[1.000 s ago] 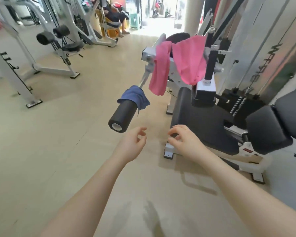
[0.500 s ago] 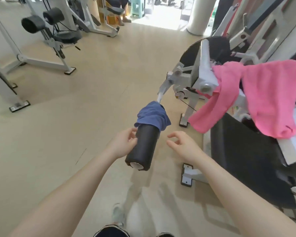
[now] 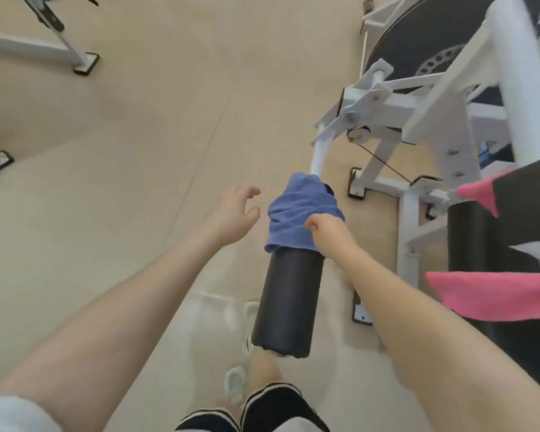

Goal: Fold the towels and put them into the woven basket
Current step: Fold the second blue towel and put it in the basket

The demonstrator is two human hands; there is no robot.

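She has stepped right up to the machine now; a moment ago both hands hovered short of the foam roller [image 3: 286,294], and now the right hand [image 3: 326,233] has landed on the blue towel [image 3: 296,213] draped over the roller's upper end, fingers curled down into the cloth as if pinching up a fold. The left hand [image 3: 236,213] hangs just beside the towel, fingers spread and loosely bent, holding nothing and not touching it. The towel itself is bunched over the top of the black roller where it meets the white bar of the gym machine [image 3: 418,98], not yet lifted. Two pink towels [image 3: 493,294] lie off to the right, one edge by the black pad and a broad stretch lower down, both untouched. I see no woven basket anywhere from here, so the folding and the putting away are all ahead; to my eye this is the very first pick, and the left hand looks ready to take the other side once the cloth comes free
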